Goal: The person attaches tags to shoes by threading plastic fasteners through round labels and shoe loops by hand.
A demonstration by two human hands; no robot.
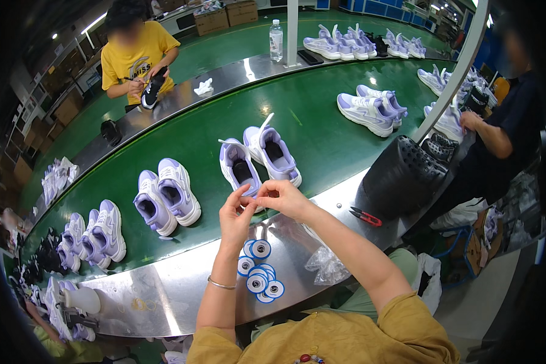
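Two bare hands, left hand (pixel 236 218) and right hand (pixel 287 199), raised at the near edge of a glossy green work surface (pixel 318 139). Thumb and forefinger of each pinched, tips nearly meeting. Cannot make out any object between them (too small, and too blurred, to call). Just beyond, on the green, a pair of white-and-lavender sneakers (pixel 256 148) with tongues pulled up and collars gaping; partly overlapped by the hands in this view, so impossible to tell touching from apart. Below the hands, on a shiny curved steel ledge (pixel 179 285), a loose pile of round white discs with blue rims and dark centres (pixel 257 284), several lying over one another.

Likeliest mishap, as a judgement: losing something small from so fine a pinch, with open shoes just beyond to swallow it. Second risk: scattering the discs, through a brush from the left forearm (pixel 218 306), its narrow silver bangle (pixel 221 284) near the pile. Also possible: dragging the crumpled clear plastic film (pixel 326 266) across the discs, given a right forearm (pixel 349 242) just beside it. Less likely: sweeping the red-handled snips (pixel 367 217) aside with a wide swing of the same arm. Further left, another white-and-lavender pair (pixel 185 197), well apart, safer from a stray knuckle.
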